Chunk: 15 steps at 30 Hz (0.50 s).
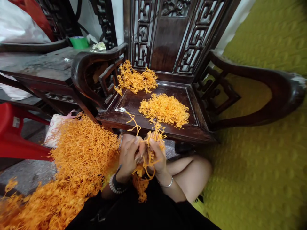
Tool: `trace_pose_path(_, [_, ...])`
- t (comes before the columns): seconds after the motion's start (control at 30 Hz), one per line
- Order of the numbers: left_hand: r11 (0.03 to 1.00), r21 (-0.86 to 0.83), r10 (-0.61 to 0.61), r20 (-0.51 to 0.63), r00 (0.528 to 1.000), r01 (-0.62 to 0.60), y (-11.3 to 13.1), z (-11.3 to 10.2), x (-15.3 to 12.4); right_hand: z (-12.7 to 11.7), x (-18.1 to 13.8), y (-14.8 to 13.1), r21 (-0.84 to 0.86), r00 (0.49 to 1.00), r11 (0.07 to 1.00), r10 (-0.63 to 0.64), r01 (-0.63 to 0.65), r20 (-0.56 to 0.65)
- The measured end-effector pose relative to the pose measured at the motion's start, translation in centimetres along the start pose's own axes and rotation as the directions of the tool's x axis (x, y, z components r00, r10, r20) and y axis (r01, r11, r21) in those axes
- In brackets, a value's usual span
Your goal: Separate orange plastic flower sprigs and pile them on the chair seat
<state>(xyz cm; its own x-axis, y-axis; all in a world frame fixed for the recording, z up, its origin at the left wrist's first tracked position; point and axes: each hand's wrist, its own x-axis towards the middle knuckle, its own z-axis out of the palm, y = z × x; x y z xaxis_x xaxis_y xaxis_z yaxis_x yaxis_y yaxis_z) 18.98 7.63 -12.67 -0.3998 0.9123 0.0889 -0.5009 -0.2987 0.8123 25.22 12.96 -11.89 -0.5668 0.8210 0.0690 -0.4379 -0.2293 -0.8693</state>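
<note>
Both my hands are close together over my lap, just in front of a dark wooden chair seat. My left hand (130, 156) pinches an orange branching plastic strand (133, 123), whose loose end sticks up towards the seat. Orange strands also run through the closed fingers of my right hand (157, 156), and a bunch of them (158, 131) rises above it. More orange pieces (141, 188) hang below, against my black clothing. On the seat in front lie two heaps of small orange pieces, a nearer one (165, 110) and a farther one (137, 78).
A large tangled pile of orange strands (83, 150) spreads at my left, beside a white bag (54, 127). A red plastic stool (14, 134) stands far left. The chair's armrests (254, 80) curve on both sides. A green tape roll (79, 42) sits on the side table (45, 68).
</note>
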Motion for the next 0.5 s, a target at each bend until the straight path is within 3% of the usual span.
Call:
trace_pose_path(0.1, [0.989,-0.148,-0.025,0.051,0.998,0.033,0.4,-0.1,0.5,-0.5,0.7,-1.4,0.055,0.999,0.998,0.003,-0.006,0.046])
trace_pose_path(0.27, [0.889,-0.446,0.094,-0.049,0.994,-0.106,1.7,-1.0,2.2,-3.0,3.3,-5.3,0.099,0.953,0.951,-0.28,0.292,-0.112])
trace_pose_path(0.37, [0.879,-0.477,0.033,0.084,0.996,0.011,1.6,-0.8,2.6,-4.4,5.2,-6.2,-0.108,0.908,0.928,-0.372,0.357,-0.191])
trace_pose_path(0.5, [0.871,-0.489,-0.006,0.077,0.997,0.043,0.9,0.0,3.0,-6.8,7.4,-5.4,-0.388,0.857,0.856,-0.454,0.342,-0.245])
